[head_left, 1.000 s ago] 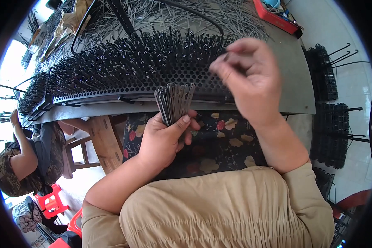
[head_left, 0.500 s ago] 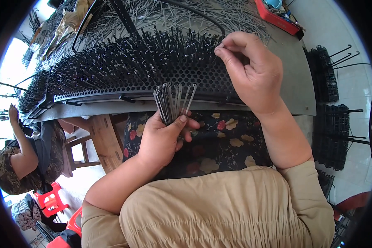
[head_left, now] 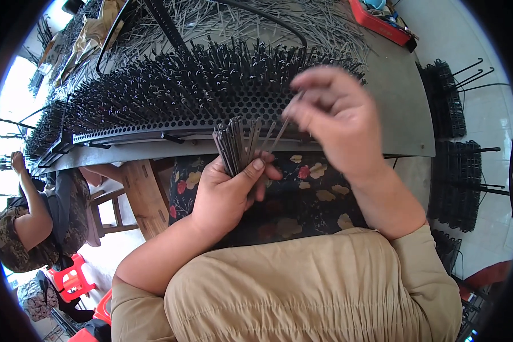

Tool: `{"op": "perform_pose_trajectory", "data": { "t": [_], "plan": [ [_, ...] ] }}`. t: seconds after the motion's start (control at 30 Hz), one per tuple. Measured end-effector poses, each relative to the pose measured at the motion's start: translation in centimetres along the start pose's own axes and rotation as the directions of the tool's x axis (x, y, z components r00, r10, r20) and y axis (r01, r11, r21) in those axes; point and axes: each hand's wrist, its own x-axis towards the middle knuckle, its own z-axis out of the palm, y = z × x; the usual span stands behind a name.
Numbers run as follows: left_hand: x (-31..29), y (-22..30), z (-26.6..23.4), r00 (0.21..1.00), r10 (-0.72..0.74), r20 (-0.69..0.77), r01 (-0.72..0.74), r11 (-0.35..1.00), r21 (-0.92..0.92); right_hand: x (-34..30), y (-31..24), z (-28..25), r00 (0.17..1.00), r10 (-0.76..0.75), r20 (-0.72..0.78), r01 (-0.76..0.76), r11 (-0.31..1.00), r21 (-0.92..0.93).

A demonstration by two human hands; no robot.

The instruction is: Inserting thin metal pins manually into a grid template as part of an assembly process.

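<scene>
My left hand [head_left: 225, 191] is closed around an upright bundle of thin metal strips [head_left: 229, 145], dark ones at the left and greyer ones fanned to the right. Small holes show at some upper ends. To the right, my blurred right hand [head_left: 342, 125] has its thumb and forefinger around a single thin strip [head_left: 280, 132] that slants up from the left hand. Just beyond both hands stands a long black perforated rack [head_left: 256, 105], densely filled with upright black rods [head_left: 211, 74], many hooked at the top.
Loose grey strips [head_left: 330, 28] cover the worktable [head_left: 399, 102] behind the rack. A red tray [head_left: 376, 23] holds tools at the far right. Black hooked bundles [head_left: 459, 176] hang at the right. Another person [head_left: 40, 211] sits at the left, near a wooden stool [head_left: 142, 196] and red stools [head_left: 74, 279].
My right hand has come down and left from the rack's rods toward the bundle, and a strip now slants up to its fingers. My left hand stays almost in place.
</scene>
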Motion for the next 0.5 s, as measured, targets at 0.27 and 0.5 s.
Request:
{"op": "perform_pose_trajectory", "data": {
  "t": [0.27,0.5],
  "plan": [
    [0.2,-0.1,-0.2,0.998,-0.060,-0.013,0.060,0.998,0.032,2.8,1.4,-2.0,0.732,-0.681,0.038,0.535,0.538,-0.651],
    [0.3,-0.1,-0.1,0.998,-0.053,-0.024,0.054,0.998,0.020,3.1,1.0,-1.8,0.699,-0.692,0.179,0.556,0.369,-0.745]
  ]
}}
